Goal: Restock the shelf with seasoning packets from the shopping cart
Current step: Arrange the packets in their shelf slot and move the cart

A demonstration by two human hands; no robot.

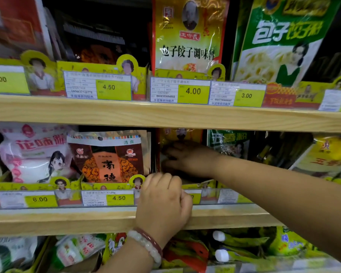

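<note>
The left hand [162, 201] is seen knuckles-up with its fingers curled tightly under; two bracelets are worn at its wrist. The right arm is stretched in from the lower right, and the right hand [187, 157] is blurred, its grip not discernible.

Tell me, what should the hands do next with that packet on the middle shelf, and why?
Probably the right hand should push the yellow packet a bit further back and stand it straight. It is reaching deep into the dim slot beside the brown packet, fingers on the packet, so placing seems unfinished. The left hand rests curled at the shelf edge, likely steadying.
</note>
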